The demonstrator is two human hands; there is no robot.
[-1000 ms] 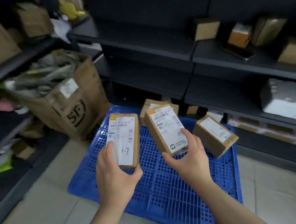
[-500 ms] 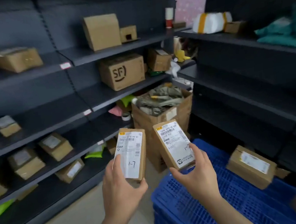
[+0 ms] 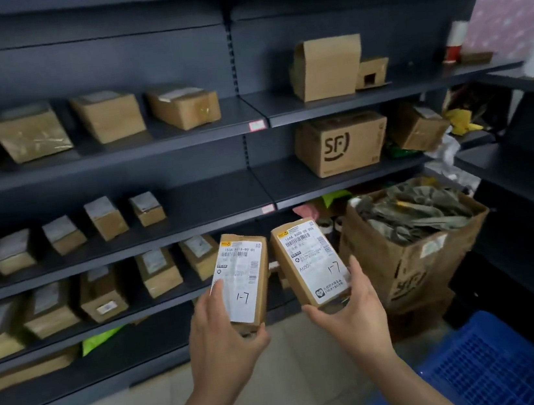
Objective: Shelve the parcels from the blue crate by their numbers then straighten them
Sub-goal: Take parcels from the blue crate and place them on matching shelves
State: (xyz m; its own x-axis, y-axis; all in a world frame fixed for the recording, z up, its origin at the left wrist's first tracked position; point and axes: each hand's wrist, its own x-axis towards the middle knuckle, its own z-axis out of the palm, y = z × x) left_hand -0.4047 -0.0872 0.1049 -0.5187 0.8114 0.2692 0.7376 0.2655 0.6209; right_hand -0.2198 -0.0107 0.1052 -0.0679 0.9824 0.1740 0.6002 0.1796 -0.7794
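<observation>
At lower right, a blue plastic crate point(image 3: 495, 372); mid-frame the left hand point(image 3: 224, 340) clasps one brown cardboard parcel point(image 3: 245, 276), the right hand point(image 3: 352, 317) a second brown parcel point(image 3: 311, 264), both labels handwritten "1-7"; beyond, a brown "SF" carton point(image 3: 341, 143) on dark shelving point(image 3: 211, 203).

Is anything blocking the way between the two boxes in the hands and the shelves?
Nothing visible does. The left hand grips the left parcel and the right hand the right parcel in open air before the open-fronted shelves. Shelved boxes fill the left stretches; bare shelf shows beside them.
</observation>
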